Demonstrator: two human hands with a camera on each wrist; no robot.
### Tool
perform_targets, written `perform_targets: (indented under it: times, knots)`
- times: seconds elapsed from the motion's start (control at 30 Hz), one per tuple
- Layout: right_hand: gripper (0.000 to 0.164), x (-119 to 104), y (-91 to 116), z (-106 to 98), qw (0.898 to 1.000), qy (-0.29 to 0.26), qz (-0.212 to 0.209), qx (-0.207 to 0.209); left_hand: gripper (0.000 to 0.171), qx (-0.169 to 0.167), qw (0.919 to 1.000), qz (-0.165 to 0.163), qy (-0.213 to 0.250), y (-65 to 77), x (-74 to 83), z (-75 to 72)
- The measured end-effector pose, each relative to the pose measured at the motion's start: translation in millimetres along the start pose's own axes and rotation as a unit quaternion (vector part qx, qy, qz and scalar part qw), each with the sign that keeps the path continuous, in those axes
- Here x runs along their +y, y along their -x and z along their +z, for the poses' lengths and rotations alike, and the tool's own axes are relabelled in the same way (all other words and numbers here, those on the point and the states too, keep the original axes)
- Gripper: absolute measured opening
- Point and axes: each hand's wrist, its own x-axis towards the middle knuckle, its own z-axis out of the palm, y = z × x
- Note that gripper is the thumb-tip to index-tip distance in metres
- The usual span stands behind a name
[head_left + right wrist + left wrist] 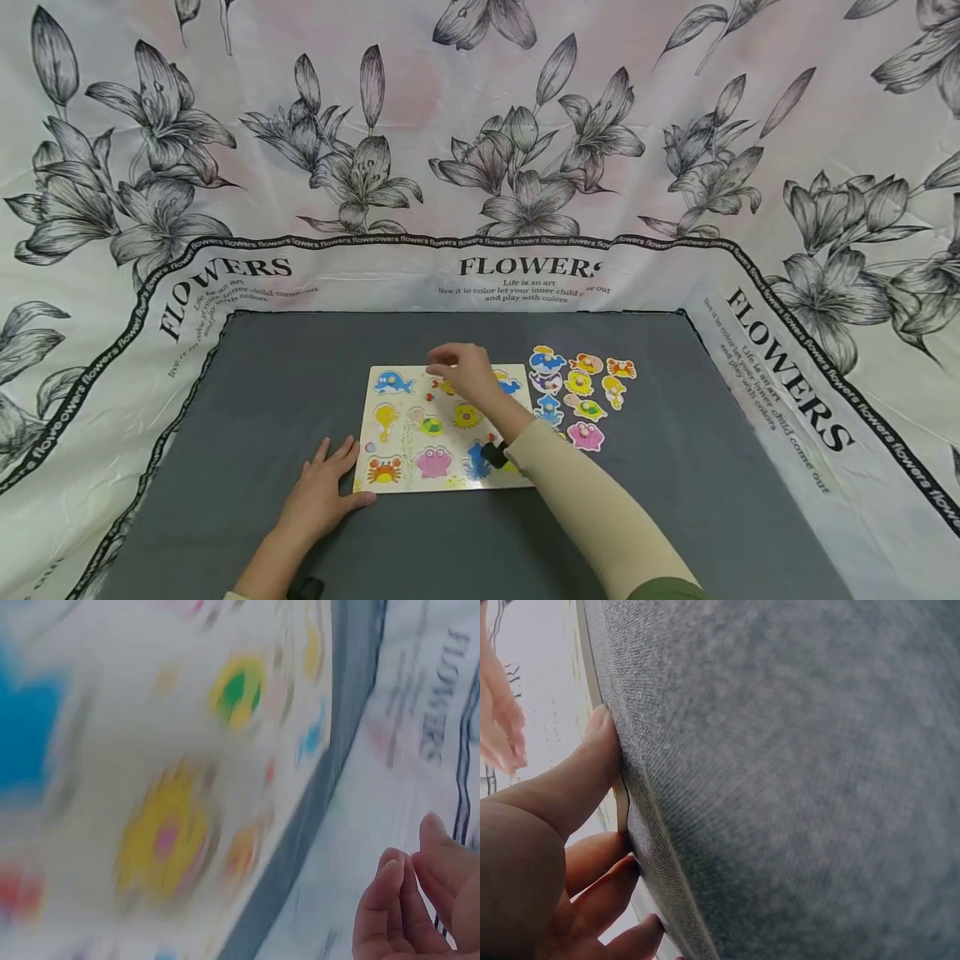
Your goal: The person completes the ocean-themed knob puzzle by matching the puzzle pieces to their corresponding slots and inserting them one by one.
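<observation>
A cream puzzle board point(405, 487) printed with sea animals lies on the dark grey cloth. My left hand point(318, 492) rests against its near left corner, thumb at the near edge and fingers spread by the left side. In the left wrist view the thumb point(592, 761) touches the thin board edge point(587, 664). Above the board's far edge is my right hand point(468, 375). Its thumb and fingers point(379, 900) are loosely bent close together in the right wrist view, with nothing visible between them. The forearm hides part of the board's right side.
Right of the board lie several loose animal pieces, among them a pink one point(586, 436), a green and yellow turtle point(588, 408), a blue whale point(547, 362) and an orange crab point(621, 367). A floral-printed cloth point(525, 275) borders the grey surface point(247, 400).
</observation>
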Motion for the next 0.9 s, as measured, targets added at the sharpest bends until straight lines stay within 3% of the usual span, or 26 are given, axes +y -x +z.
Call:
perform_targets:
  times: [0.2, 0.33, 0.43, 0.67, 0.9]
  knots:
    - [0.031, 57, 11, -80, 0.997, 0.018, 0.038, 0.069, 0.096, -0.005, 1.0, 0.004, 0.003, -1.3, 0.9, 0.8]
    - [0.028, 110, 24, -131, 0.987, 0.058, 0.083, 0.127, 0.095, -0.01, 0.9999, 0.005, 0.003, -0.6, 2.0, 1.3]
    - [0.026, 139, 33, -156, 0.979, 0.058, 0.117, 0.158, 0.094, -0.009, 1.0, 0.002, -0.001, 1.2, 2.4, -0.4]
    - [0.023, 175, 38, -171, 0.968, 0.06, 0.188, 0.154, 0.095, -0.014, 0.9999, 0.003, -0.004, 3.0, 4.5, -3.2]
    - [0.027, 182, 34, -163, 0.957, 0.075, 0.236, 0.153, 0.097, -0.019, 0.9998, -0.002, -0.008, 1.7, 5.2, -1.0]
